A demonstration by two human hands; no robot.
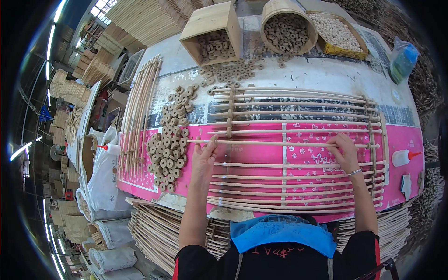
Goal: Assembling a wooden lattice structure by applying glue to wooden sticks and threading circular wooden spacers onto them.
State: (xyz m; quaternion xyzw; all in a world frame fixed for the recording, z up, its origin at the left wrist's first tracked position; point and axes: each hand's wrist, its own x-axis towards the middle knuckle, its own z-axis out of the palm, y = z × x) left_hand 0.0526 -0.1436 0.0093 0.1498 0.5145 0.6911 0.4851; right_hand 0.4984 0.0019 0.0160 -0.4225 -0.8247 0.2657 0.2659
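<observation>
A thin wooden rod (270, 143) lies crosswise before me, and both hands are on it. My left hand (204, 151) is closed, its fingers pinching the rod near the left end. That tip points at a pile of brown rings (170, 154) with holes; whether it enters one cannot be made out. My right hand (343, 149), with a bracelet at the wrist, closes on the rod further right. Several similar rods (298, 166) lie roughly parallel above and below it. Their ends rest across a notched left strip (230, 114) and a notched right strip (369, 121).
A square wooden box (191, 30) and a round wooden tub (310, 44), both with rings, lie tipped at the back beside a tray of pale beads (361, 53). Rods (140, 107) are stacked at left. White bottles with red tips (400, 158) stand at either side.
</observation>
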